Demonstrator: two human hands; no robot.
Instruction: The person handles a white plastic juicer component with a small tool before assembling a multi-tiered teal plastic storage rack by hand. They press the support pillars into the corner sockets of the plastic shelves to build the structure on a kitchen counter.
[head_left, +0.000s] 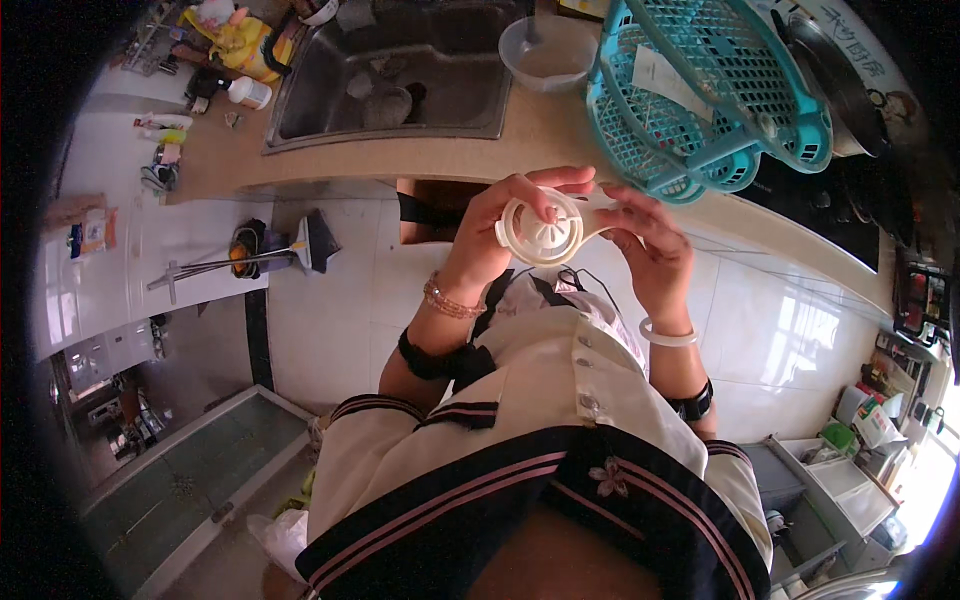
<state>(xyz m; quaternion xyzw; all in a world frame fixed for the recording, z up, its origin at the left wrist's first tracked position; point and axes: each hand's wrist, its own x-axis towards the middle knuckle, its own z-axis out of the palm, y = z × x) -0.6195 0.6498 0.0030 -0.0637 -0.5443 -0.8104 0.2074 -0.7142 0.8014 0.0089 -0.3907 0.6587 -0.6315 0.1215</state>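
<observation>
In a home kitchen, a person grips a white plastic egg separator (550, 241), as its slotted cup suggests, just off the counter's edge, the left hand (488, 228) curled round the rim with its thumb on the face and the right hand (655, 245) pinching the handle, a two-sided hold that likely keeps it steady and turned upward. From it, a steel sink (450, 95) lies between ten and eleven o'clock, a clear bowl (548, 62) at twelve, and turquoise baskets (715, 80), apparently stacked to save space, toward two.
</observation>
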